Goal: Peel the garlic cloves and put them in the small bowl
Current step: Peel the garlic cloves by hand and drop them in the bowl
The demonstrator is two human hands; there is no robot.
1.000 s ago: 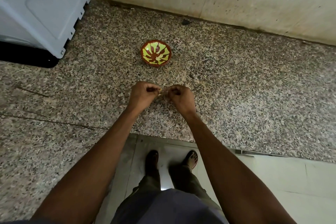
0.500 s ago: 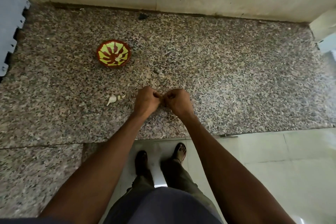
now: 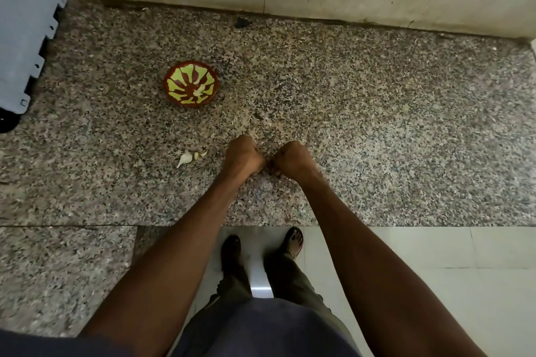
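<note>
Left to right: the small bowl stands on the granite counter, ahead and to the left of my hands; one unpeeled garlic clove lies just left of my left hand, its long axis slanting. Both fists meet, fingers curled, my right hand too (whatever they pinch is hidden, presumably a clove), so the left is nearer the bowl.

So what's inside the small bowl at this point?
The small bowl holds a pale piece or two near its middle, probably peeled garlic. The yellow-green pattern makes an exact count unclear. Nothing covers the bowl; both hands work away from it.
</note>
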